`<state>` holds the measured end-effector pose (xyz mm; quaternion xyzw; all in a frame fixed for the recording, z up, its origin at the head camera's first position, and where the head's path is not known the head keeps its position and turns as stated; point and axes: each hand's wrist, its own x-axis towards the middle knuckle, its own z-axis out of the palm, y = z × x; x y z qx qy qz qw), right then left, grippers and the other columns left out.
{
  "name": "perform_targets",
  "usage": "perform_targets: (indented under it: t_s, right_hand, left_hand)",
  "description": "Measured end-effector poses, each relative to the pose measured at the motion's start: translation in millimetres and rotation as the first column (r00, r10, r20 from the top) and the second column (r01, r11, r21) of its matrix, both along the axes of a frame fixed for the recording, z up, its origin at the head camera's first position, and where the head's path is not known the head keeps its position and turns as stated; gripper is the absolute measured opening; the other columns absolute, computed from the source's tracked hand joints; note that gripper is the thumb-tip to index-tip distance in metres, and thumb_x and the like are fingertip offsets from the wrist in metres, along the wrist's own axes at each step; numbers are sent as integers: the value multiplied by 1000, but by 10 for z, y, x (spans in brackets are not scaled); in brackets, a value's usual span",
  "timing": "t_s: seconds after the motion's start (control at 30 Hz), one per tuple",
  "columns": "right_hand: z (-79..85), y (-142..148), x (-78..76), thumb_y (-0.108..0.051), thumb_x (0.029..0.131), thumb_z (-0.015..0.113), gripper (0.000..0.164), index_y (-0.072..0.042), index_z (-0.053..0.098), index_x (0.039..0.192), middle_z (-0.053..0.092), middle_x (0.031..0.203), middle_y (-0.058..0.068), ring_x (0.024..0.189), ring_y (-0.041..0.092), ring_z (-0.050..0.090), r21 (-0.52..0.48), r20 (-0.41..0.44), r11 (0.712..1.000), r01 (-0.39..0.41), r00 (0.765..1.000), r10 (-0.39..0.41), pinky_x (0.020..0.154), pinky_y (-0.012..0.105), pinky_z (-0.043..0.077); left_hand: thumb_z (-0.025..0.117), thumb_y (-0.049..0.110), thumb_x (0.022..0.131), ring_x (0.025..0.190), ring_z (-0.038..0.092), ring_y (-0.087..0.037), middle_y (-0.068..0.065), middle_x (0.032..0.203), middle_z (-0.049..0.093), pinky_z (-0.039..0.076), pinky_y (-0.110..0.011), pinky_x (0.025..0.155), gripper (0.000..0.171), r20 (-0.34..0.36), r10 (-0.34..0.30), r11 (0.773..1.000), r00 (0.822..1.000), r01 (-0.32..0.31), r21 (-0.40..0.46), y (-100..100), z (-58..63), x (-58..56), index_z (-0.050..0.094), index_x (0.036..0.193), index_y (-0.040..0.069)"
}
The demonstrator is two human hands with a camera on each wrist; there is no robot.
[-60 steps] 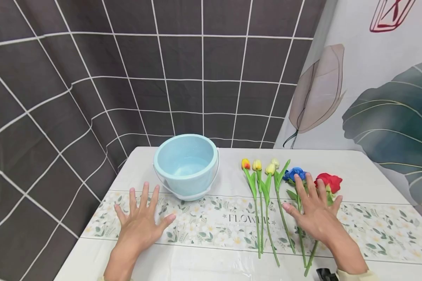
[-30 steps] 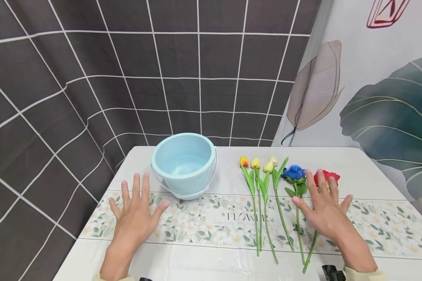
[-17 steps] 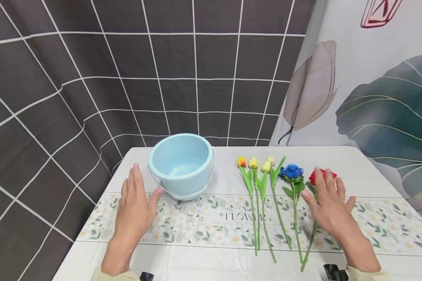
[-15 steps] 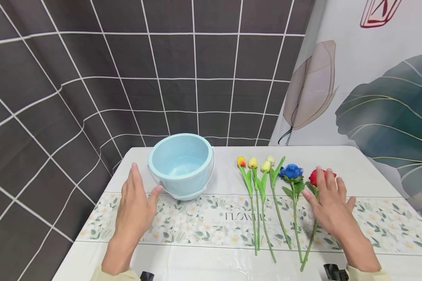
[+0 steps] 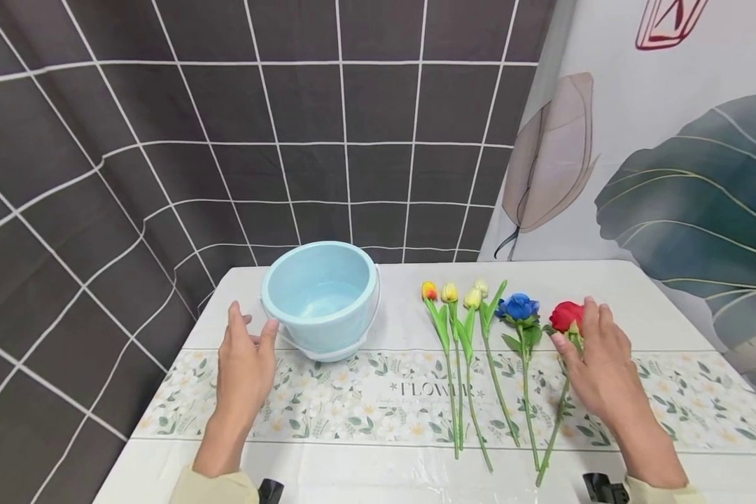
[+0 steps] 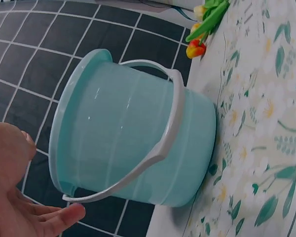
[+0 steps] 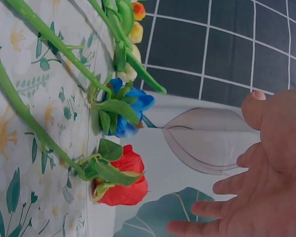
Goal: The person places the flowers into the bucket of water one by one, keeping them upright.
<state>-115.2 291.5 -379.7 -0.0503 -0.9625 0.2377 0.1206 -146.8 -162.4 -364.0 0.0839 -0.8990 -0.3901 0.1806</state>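
Observation:
A light blue bucket (image 5: 320, 301) with a white handle (image 6: 160, 148) hanging down its side stands on the table. My left hand (image 5: 246, 374) is just left of and nearer me than the bucket, palm turned inward, fingers loosely bent and holding nothing. At the right, a red rose (image 5: 565, 316) lies beside a blue rose (image 5: 518, 306), both on green stems. My right hand (image 5: 605, 371) hovers over the right side of the red rose, covering part of it, fingers extended. In the right wrist view its palm (image 7: 276, 182) faces the roses, with nothing held.
Several tulips, among them an orange-yellow one (image 5: 429, 290) and a pale yellow one (image 5: 472, 298), lie in a row between bucket and roses. The white table (image 5: 353, 472) has a floral printed band. A dark gridded curtain (image 5: 378, 105) hangs behind, a leaf-patterned one (image 5: 636, 231) at right.
Both hands have turned from spread, palm-down poses to palms facing inward. The right hand has shifted right, uncovering the blue rose and more of the red rose. Bucket and flowers stay put.

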Motion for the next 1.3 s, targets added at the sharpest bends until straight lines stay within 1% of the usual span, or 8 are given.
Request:
perform_targets:
  t_s: [0.23, 0.5, 0.6, 0.77, 0.9, 1.03, 1.17, 1.3]
  right_hand:
    - [34, 24, 20, -39, 102, 43, 81, -4, -10, 152, -6, 154, 33, 135, 59, 5, -37, 13, 996, 77, 997, -77, 94, 82, 17]
    - [50, 51, 57, -41, 102, 40, 80, -4, -12, 151, -5, 155, 31, 141, 49, -1, -111, 5, 985, 134, 991, -134, 105, 74, 11]
    - [55, 62, 73, -43, 102, 39, 80, -4, -12, 151, -2, 155, 31, 137, 54, 14, -133, 15, 977, 169, 986, -169, 103, 75, 18]
    - [64, 77, 74, -44, 102, 36, 79, -5, -13, 151, 8, 152, 36, 118, 60, 39, -143, 54, 959, 246, 969, -241, 96, 76, 29]
    - [52, 90, 74, -43, 103, 36, 78, -5, -12, 152, 19, 147, 39, 116, 59, 42, -150, 75, 949, 278, 960, -269, 94, 76, 33]
    - [32, 95, 73, -43, 102, 36, 79, -3, -11, 152, 29, 141, 39, 114, 59, 45, -153, 82, 944, 291, 956, -281, 90, 74, 38]
    - [-8, 114, 85, -44, 102, 37, 81, -2, -12, 151, 34, 138, 40, 114, 58, 45, -153, 111, 943, 295, 953, -280, 87, 73, 40]
    - [-62, 151, 93, -46, 102, 37, 85, 0, -16, 150, 37, 133, 42, 110, 58, 47, -148, 173, 948, 280, 952, -254, 82, 71, 42]
  left_hand:
    - [40, 46, 101, 105, 56, -30, -18, 141, 41, 51, -48, 82, 73, 26, -39, 991, 999, 35, 127, 28, -9, -82, 9, 154, 7]
    - [46, 41, 101, 102, 54, -25, -15, 133, 47, 48, -38, 80, 71, 26, -47, 976, 999, 40, 213, 75, 12, -135, 14, 153, 6]
    - [47, 40, 100, 102, 55, -24, -14, 131, 48, 48, -35, 79, 70, 34, -48, 971, 998, 38, 234, 84, 4, -155, 16, 153, 6]
    - [50, 38, 100, 101, 60, -24, -14, 128, 49, 50, -31, 78, 69, 45, -36, 968, 998, 23, 250, 96, -8, -190, 18, 153, 6]
    - [52, 36, 99, 99, 64, -24, -13, 127, 49, 51, -21, 74, 68, 53, -25, 963, 998, 10, 270, 110, -1, -208, 19, 152, 7]
    - [54, 31, 99, 98, 66, -24, -12, 127, 49, 51, -12, 70, 68, 63, -18, 947, 998, -3, 323, 130, 22, -221, 20, 152, 8]
    - [56, 28, 98, 96, 67, -22, -11, 126, 48, 52, -10, 70, 67, 81, -9, 925, 997, -23, 379, 146, 45, -227, 20, 152, 9]
    - [56, 28, 99, 91, 68, -19, -10, 126, 48, 51, -10, 70, 66, 92, -2, 918, 996, -34, 394, 153, 60, -224, 21, 152, 10]
